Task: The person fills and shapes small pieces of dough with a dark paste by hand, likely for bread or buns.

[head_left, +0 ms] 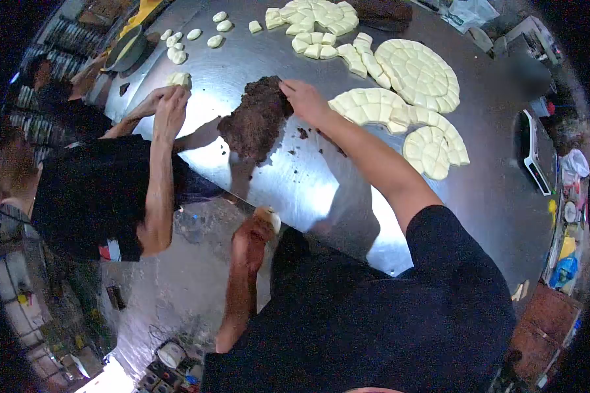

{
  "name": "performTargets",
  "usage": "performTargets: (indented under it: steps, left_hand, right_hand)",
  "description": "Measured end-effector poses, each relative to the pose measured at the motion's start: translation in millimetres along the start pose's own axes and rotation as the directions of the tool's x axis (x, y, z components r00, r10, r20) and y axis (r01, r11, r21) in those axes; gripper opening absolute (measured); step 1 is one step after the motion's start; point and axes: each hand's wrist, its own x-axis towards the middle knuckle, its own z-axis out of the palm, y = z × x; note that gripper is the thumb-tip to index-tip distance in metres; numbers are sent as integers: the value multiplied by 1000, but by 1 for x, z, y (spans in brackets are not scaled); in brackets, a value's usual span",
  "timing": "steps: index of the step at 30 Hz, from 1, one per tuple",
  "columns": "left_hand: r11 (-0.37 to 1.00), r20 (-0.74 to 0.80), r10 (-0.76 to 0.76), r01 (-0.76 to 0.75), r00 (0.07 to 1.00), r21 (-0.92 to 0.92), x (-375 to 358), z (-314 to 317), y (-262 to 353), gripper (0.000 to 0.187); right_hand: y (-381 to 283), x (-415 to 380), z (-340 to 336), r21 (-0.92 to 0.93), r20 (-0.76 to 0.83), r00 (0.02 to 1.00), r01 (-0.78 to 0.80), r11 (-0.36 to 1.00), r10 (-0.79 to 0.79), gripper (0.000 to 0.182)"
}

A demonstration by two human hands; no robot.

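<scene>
A heap of dark brown, crumbly paste (252,121) lies on the metal table. My right hand (303,99) is at its upper right edge, with the fingertips closed against the paste. Below the table's near edge, my left hand (252,237) is wrapped around a pale piece of dough (275,221), which shows only in part past the fingers. Small crumbs of paste are scattered below and to the right of the heap.
Cut dough sits in round slabs (418,75) at the back and right. A co-worker's hands (167,108) work beside a dough piece (178,80) at the left. Small dough balls (176,49) lie farther back. A scale (536,154) stands at the right edge.
</scene>
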Motion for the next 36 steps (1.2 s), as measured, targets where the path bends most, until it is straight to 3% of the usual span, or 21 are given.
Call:
performTargets:
  steps: [2,5,7,9,10,12,13,15,16,18,19,21,24,26,28,29,30,31,33,35,36]
  left_hand:
    - [996,-10,27,-26,1000,84,-6,0,8,30]
    - [977,25,92,-95,995,191,-4,-5,16,33]
    - [963,95,129,-147,987,227,1,-2,18,33]
    - [998,-42,52,-54,998,-32,7,25,24,30]
    - [997,-31,62,-63,998,-32,19,19,24,30]
    - [994,189,23,-42,982,101,40,11,27,28]
    - [994,188,27,-46,982,100,43,20,26,28]
    - [933,-51,182,-156,982,326,34,84,35,27]
    - [912,-54,231,-197,971,359,44,89,33,28]
    - [903,-36,278,-248,960,351,56,111,30,29]
    - [915,-10,275,-259,961,311,55,131,31,30]
    - [915,270,350,-389,897,107,51,162,26,34]
    - [913,208,254,-305,945,270,39,192,12,33]
    - [767,195,315,-370,929,524,27,206,7,31]
    - [864,290,271,-365,918,346,18,210,-11,37]
    - [865,344,221,-346,913,362,1,219,-10,32]
    - [850,480,168,-373,861,372,8,208,-15,30]
    - [818,403,188,-370,896,440,-1,222,-17,31]
    - [879,490,30,-256,871,402,-15,252,-20,29]
    - [974,466,-103,-4,879,225,-28,265,-27,30]
    - [940,434,-5,-144,901,308,-28,264,-33,31]
  right_hand:
    - [9,-1,20,-13,194,981,6,1000,-4,18]
    - [14,-10,37,-119,135,987,-67,991,83,13]
    - [16,-15,29,-117,57,998,19,993,-12,14]
    - [12,-17,13,-220,374,925,18,975,67,12]
    - [12,-11,8,-226,365,929,26,974,60,12]
    - [-5,5,-14,-311,647,645,-264,913,407,20]
    - [-13,6,-27,-308,648,647,-260,915,402,20]
    - [-27,1,-55,62,469,783,-492,869,410,37]
    - [-41,-4,-71,64,474,784,-484,873,400,37]
    - [-76,-23,-108,500,189,936,-351,792,296,45]
    - [-93,-30,-123,500,188,937,-351,792,296,45]
    - [-123,-49,-152,294,-68,998,12,956,9,42]
    - [-138,-71,-198,36,-82,997,11,999,-8,42]
    - [-129,-82,-232,14,-68,987,-145,989,146,39]
    - [-131,-79,-264,217,-15,958,-276,936,286,27]
    - [-123,-86,-258,415,214,891,-454,788,401,28]
    - [-116,-94,-256,435,255,869,-495,752,425,32]
    - [-110,-104,-251,532,276,828,-554,640,487,30]
    - [-136,-110,-280,572,59,799,-518,636,598,23]
    - [-158,-127,-290,374,-204,890,-314,872,408,27]
    - [-167,-131,-297,341,-309,886,-235,910,345,28]
